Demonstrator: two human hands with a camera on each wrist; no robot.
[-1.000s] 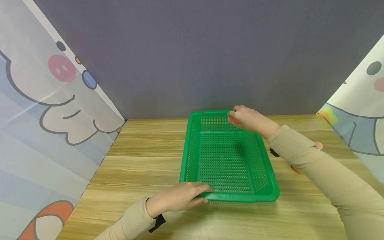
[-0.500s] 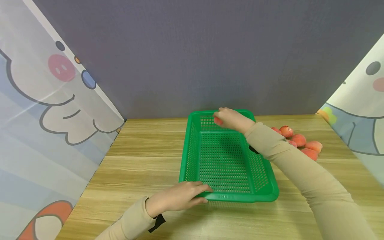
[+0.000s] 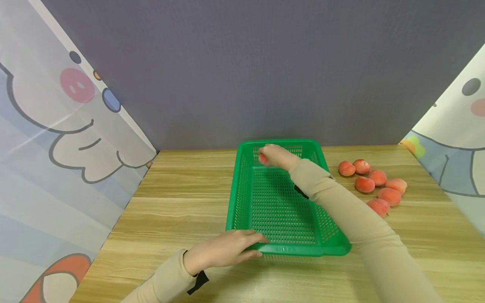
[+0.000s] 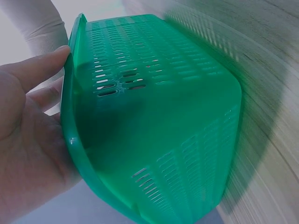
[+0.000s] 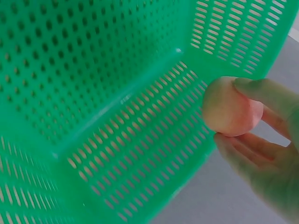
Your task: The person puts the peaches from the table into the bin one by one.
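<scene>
Above the desk (image 3: pixel 182 181), mid-frame, your right fingers (image 5: pixel 233 156) pinch a peach (image 5: pixel 226 109) over the green basket (image 3: pixel 299 250) your left fingers (image 3: pixel 253 239) grip.

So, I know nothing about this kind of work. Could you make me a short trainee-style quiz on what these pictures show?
1. Open question: what fruit does the right hand hold?
2. True or false: the left hand holds the green basket by its far rim.
3. Multiple choice: how many fruits can be seen lying on the table to the right of the basket in the head view?
A) three
B) seven
C) twelve

Key:
1. A peach, by its look.
2. False: it holds the near rim, the one closest to the person.
3. B.
</scene>
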